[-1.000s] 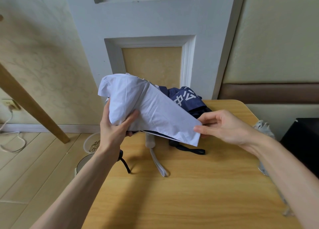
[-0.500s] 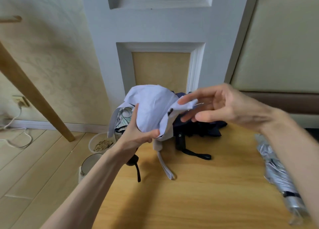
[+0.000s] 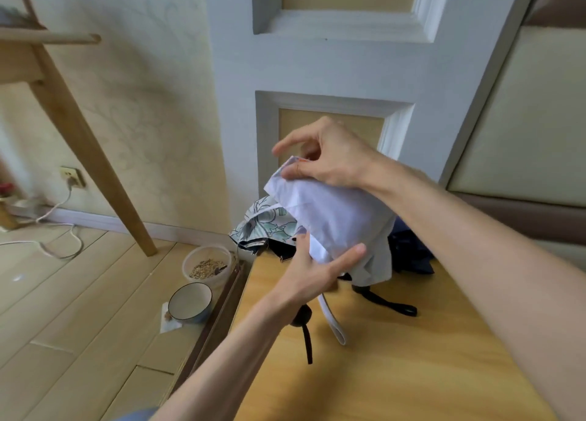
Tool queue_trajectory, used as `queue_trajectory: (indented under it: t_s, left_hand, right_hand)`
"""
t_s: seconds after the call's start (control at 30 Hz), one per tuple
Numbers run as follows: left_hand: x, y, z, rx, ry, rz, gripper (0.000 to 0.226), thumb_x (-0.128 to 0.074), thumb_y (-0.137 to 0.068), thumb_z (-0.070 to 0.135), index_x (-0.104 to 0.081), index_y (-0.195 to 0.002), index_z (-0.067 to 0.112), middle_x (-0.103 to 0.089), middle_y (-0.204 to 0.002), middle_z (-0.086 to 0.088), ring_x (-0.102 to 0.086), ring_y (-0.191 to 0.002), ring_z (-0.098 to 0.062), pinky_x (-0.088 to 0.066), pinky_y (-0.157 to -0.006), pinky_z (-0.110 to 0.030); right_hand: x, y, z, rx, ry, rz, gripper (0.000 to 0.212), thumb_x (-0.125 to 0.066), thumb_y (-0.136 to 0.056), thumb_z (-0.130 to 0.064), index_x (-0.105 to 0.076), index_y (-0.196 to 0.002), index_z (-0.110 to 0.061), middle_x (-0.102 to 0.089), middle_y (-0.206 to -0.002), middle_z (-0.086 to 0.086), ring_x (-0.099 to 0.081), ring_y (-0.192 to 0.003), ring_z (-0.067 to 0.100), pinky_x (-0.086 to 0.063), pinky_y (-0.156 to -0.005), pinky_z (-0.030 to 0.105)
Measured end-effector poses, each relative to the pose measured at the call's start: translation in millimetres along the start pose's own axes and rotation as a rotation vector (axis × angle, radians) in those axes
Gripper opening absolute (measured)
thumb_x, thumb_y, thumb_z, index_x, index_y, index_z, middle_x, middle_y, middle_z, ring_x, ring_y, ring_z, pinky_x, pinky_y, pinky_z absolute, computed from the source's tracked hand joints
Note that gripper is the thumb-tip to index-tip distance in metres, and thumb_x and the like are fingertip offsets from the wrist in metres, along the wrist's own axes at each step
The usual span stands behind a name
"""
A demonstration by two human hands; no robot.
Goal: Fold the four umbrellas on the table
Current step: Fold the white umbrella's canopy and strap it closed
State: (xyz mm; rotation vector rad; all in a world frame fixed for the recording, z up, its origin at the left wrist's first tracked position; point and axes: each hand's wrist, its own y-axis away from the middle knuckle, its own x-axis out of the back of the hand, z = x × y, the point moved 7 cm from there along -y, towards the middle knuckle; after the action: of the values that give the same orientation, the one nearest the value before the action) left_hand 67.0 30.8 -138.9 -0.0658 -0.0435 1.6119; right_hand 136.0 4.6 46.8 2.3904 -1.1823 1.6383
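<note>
Two bare hands are closed on a pale lavender fabric umbrella [image 3: 336, 220], which is held above the far left part of the light wooden table [image 3: 396, 357]. Its lower end is gripped between thumb and fingers of the left hand [image 3: 309, 274], while its upper edge is pinched by the right hand [image 3: 326, 157]. A white wrist strap [image 3: 333, 320] is seen hanging onto the table. Behind it, a floral-patterned umbrella [image 3: 263, 224] and a dark navy umbrella [image 3: 409, 255] are lying at the table's far edge.
</note>
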Motion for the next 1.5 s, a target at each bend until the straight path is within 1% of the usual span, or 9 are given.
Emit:
queue_trajectory:
  t_s: [0.23, 0.4, 0.63, 0.83, 1.1, 1.27, 1.33, 1.4, 1.5]
  left_hand:
    - [10, 9, 15, -0.019, 0.005, 0.044, 0.013, -0.068, -0.103, 0.028, -0.065, -0.115, 0.032, -0.075, -0.098, 0.019, -0.063, -0.076, 0.008, -0.047, -0.065, -0.014]
    - [22, 10, 16, 0.041, 0.02, 0.06, 0.032, -0.06, -0.1, 0.057, -0.065, -0.125, 0.038, -0.077, -0.114, 0.003, -0.065, -0.085, -0.006, -0.049, -0.07, -0.024]
    - [19, 12, 14, 0.08, 0.082, 0.113, 0.041, -0.049, -0.096, 0.071, -0.065, -0.123, 0.046, -0.078, -0.11, 0.014, -0.075, -0.098, -0.011, -0.058, -0.071, -0.027]
    - [30, 6, 9, 0.081, 0.069, 0.158, 0.054, -0.052, -0.089, 0.075, -0.066, -0.123, 0.035, -0.073, -0.086, 0.015, -0.064, -0.074, -0.01, -0.043, -0.062, -0.027]
    - [27, 13, 17, 0.119, 0.083, 0.178, 0.045, -0.034, -0.107, 0.051, -0.063, -0.107, 0.017, -0.07, -0.075, 0.001, -0.061, -0.059, -0.008, -0.043, -0.065, -0.03]
    - [52, 5, 14, 0.01, -0.212, 0.353, 0.1, -0.064, -0.091, 0.066, -0.005, -0.167, 0.036, -0.043, -0.156, -0.004, -0.059, -0.125, -0.019, -0.055, -0.086, -0.029]
    - [53, 22, 45, -0.357, -0.609, 0.542, 0.1, -0.073, -0.092, 0.048, -0.012, -0.169, 0.026, -0.026, -0.162, -0.005, -0.043, -0.131, -0.008, -0.043, -0.099, -0.028]
    - [26, 34, 60, -0.68, -0.806, 0.453, 0.09, -0.073, -0.092, 0.045, -0.027, -0.167, 0.023, -0.03, -0.163, -0.003, -0.038, -0.145, -0.012, -0.039, -0.114, -0.033]
    - [-2, 29, 46, -0.565, -0.802, 0.245, 0.113, -0.072, -0.084, 0.068, -0.014, -0.169, 0.021, -0.023, -0.169, 0.002, -0.033, -0.155, -0.018, -0.045, -0.115, -0.038]
  right_hand:
    - [0, 7, 32, -0.171, 0.228, 0.045, 0.038, -0.083, -0.081, -0.058, -0.078, -0.11, -0.033, -0.075, -0.099, -0.013, -0.069, -0.101, 0.01, -0.052, -0.092, 0.031]
    - [22, 47, 55, -0.309, -0.149, -0.025, 0.039, -0.081, -0.088, -0.047, -0.074, -0.124, -0.034, -0.072, -0.122, -0.009, -0.066, -0.116, 0.006, -0.049, -0.103, 0.021]
    - [8, 63, 63, -0.376, -0.133, 0.203, 0.024, -0.082, -0.088, -0.046, -0.076, -0.086, -0.022, -0.069, -0.08, -0.009, -0.06, -0.075, 0.006, -0.045, -0.072, 0.022]
    - [1, 89, 68, -0.533, -0.358, -0.084, 0.063, -0.076, -0.073, -0.078, -0.062, -0.13, -0.056, -0.059, -0.138, -0.016, -0.056, -0.128, 0.004, -0.049, -0.104, 0.034]
    - [-7, 99, 73, -0.583, -0.479, 0.201, 0.03, -0.093, -0.073, -0.042, -0.079, -0.092, -0.023, -0.079, -0.095, 0.0, -0.075, -0.092, 0.023, -0.056, -0.078, 0.033]
    - [2, 101, 78, -0.606, -0.393, 0.295, 0.026, -0.088, -0.076, -0.028, -0.065, -0.069, -0.02, -0.06, -0.069, -0.007, -0.058, -0.07, 0.016, -0.044, -0.067, 0.031]
    - [5, 100, 81, -0.619, -0.319, 0.304, 0.029, -0.086, -0.075, -0.028, -0.06, -0.065, -0.02, -0.054, -0.063, -0.009, -0.053, -0.067, 0.017, -0.041, -0.067, 0.032]
    - [4, 97, 75, -0.606, -0.235, 0.293, 0.03, -0.085, -0.076, -0.031, -0.061, -0.07, -0.015, -0.052, -0.065, -0.006, -0.051, -0.068, 0.018, -0.038, -0.066, 0.032]
    - [-3, 93, 59, -0.582, -0.166, 0.239, 0.039, -0.085, -0.078, -0.043, -0.059, -0.073, -0.014, -0.051, -0.07, -0.003, -0.048, -0.069, 0.017, -0.038, -0.063, 0.033]
